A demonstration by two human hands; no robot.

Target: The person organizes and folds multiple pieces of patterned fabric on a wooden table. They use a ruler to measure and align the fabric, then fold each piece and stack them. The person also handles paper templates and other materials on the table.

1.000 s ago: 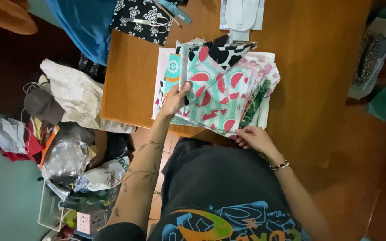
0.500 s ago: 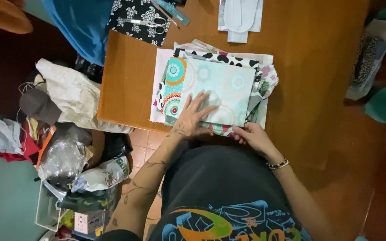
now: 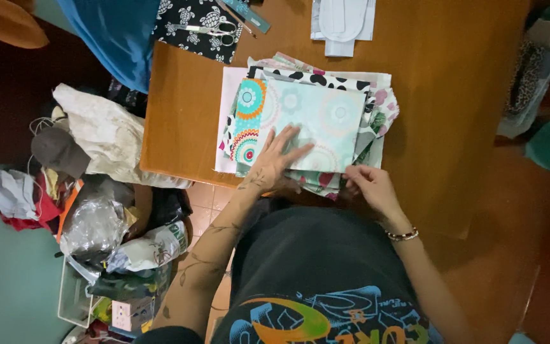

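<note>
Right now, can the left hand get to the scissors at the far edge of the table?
Probably yes. The left hand lies flat on the fabric stack; the scissors lie on the turtle-print cloth beyond it, with bare table between and nothing blocking, though it is a long stretch.

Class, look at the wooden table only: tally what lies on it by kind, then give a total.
Stack of folded patterned fabrics: 1
Scissors: 1
Black turtle-print cloth: 1
White folded pieces: 1
Hands, left and right: 2
Total: 6
</note>
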